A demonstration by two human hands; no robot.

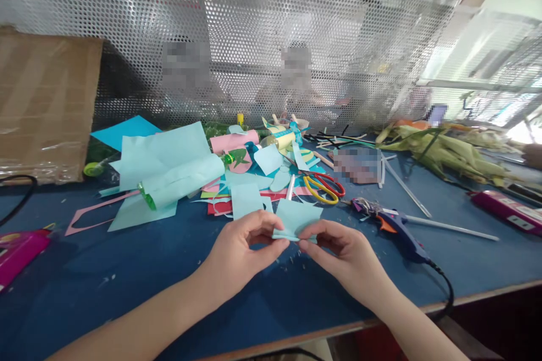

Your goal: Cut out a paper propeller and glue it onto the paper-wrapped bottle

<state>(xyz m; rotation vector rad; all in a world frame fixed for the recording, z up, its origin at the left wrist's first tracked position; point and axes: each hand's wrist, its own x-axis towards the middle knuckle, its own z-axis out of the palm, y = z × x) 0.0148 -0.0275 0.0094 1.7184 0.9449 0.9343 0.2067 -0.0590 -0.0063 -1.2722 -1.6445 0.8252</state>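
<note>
Both hands pinch the near edge of a small light-blue sheet of paper (298, 213) above the blue table. My left hand (249, 245) grips the left part of that edge between thumb and fingers. On the right part, my right hand (345, 251) holds it the same way, its fingertips a little apart from the left ones. Along the held edge the paper is folded or rolled over. Just beyond it lie scissors (324, 189) with yellow and red handles. To the right rests a blue glue gun (400, 231) with an orange trigger.
Light-blue paper wraps a green bottle (182, 180) at left. Pink paper (235, 141) and several cut scraps lie behind. A cardboard sheet (46, 107) stands far left. Corn husks (449, 152), glue sticks (451, 228) and a magenta box (508, 211) are at right. A perforated metal screen (254, 28) closes the back.
</note>
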